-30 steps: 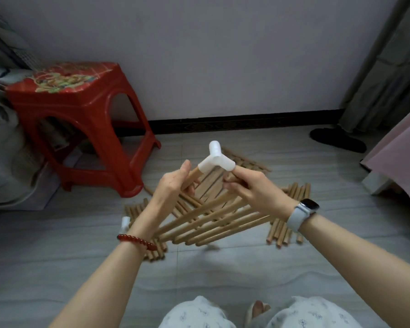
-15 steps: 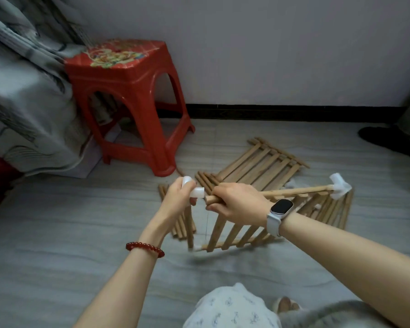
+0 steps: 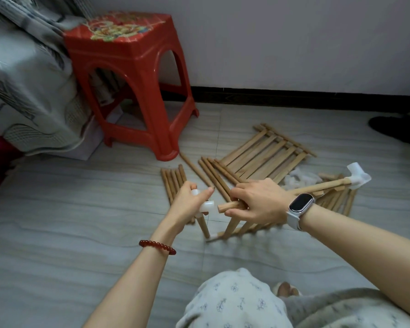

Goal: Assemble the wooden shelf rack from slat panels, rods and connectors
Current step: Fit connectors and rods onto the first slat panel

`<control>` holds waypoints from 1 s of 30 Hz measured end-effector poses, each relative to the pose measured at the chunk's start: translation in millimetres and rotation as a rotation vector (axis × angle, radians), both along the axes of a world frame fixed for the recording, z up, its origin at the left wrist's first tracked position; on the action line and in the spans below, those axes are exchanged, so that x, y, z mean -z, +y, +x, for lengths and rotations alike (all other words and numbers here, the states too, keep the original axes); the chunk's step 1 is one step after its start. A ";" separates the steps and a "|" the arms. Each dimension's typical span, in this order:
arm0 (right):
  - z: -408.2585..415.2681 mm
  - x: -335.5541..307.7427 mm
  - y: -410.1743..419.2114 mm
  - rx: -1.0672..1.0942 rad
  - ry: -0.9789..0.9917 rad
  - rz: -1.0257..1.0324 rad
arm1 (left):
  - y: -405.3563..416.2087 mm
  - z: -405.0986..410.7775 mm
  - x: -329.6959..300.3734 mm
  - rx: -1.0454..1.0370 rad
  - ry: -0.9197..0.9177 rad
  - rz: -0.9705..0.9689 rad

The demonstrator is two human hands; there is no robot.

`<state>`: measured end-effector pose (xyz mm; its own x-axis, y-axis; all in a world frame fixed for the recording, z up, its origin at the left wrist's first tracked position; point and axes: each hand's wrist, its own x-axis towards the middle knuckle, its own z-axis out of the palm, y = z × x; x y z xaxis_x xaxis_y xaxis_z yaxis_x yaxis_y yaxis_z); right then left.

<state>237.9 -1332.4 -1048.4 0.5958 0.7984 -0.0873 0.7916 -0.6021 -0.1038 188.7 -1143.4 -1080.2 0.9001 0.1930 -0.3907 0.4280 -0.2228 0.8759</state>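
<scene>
White plastic connector (image 3: 205, 205) is pinched by the left hand (image 3: 189, 201), socket facing the rod (image 3: 270, 195) gripped by the right hand (image 3: 258, 201); likely aligning for insertion

The rods (image 3: 173, 183) and slat panel (image 3: 265, 153) are bare matt wood. The connector (image 3: 356, 177) is translucent white plastic. The stool (image 3: 128, 74) is glossy red plastic; the floor (image 3: 81, 221) is smooth tile.

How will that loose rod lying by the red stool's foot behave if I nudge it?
The loose rod looks round and lies alone on the smooth floor tiles, so it would probably roll sideways. It looks thin, likely light, and straight, so likely stiff rather than floppy.
</scene>
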 end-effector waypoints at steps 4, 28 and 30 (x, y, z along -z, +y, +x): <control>-3.3 5.0 1.4 0.093 -0.012 0.018 | -12.7 1.1 0.4 -0.094 -0.047 0.024; 10.4 3.0 -30.8 0.153 -0.047 0.006 | -35.9 14.0 -0.9 -0.261 0.017 -0.034; 13.3 3.7 -29.5 0.139 -0.005 -0.044 | -37.0 15.8 1.5 -0.271 0.004 -0.055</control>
